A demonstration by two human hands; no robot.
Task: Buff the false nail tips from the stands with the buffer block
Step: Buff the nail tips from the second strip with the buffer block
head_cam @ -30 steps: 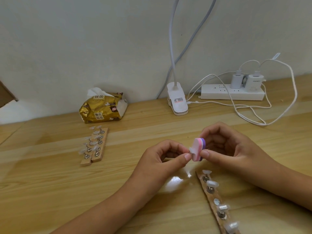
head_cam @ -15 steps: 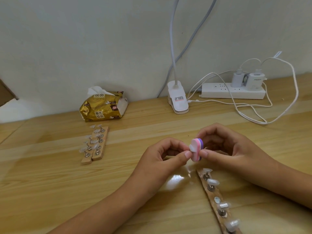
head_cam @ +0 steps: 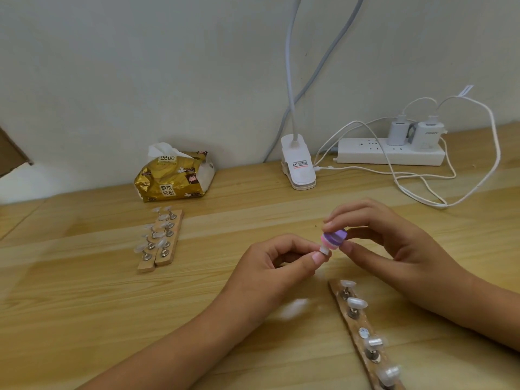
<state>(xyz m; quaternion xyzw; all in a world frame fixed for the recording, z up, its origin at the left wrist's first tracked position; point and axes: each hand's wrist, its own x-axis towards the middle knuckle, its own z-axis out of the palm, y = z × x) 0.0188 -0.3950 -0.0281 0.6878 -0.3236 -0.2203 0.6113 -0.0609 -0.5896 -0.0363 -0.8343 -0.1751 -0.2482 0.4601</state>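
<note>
Head view looks down on a wood table (head_cam: pixel 84 319) by a pale wall (head_cam: pixel 140 66). At the far left edge a bit of brown card (head_cam: pixel 11 153) pokes in. Next comes a gold tissue pack (head_cam: pixel 174 178) by the wall, with a white tissue sticking up. Just in front of it lie two stands (head_cam: pixel 173 240), side by side and touching, with clear tips on little metal pegs.

The left hand (head_cam: pixel 275 266) is in the middle, above the table. Its fingers are curled in, and its thumb and first finger pinch one small tip (head_cam: pixel 324 249). Back by the wall stands a white lamp clip (head_cam: pixel 298 167), and its thin neck (head_cam: pixel 289 66) goes up out of view.

The block (head_cam: pixel 333 239) is pink and purple. It sits right on top of the tip and touches it, up in the air between both hands. The right hand (head_cam: pixel 388 243) holds the block, with the first finger on top and the thumb below. Its other fingers are bent loosely behind.

Below the right hand a long stand (head_cam: pixel 357 342) lies on the table and runs off the bottom edge. It has more tips (head_cam: pixel 356 303) on pegs, and one peg shows a bare round top.

At the far right a white power strip (head_cam: pixel 391 152) lies by the wall. Two chargers (head_cam: pixel 427 133) are plugged in, and white cords (head_cam: pixel 446 205) loop across the table.
</note>
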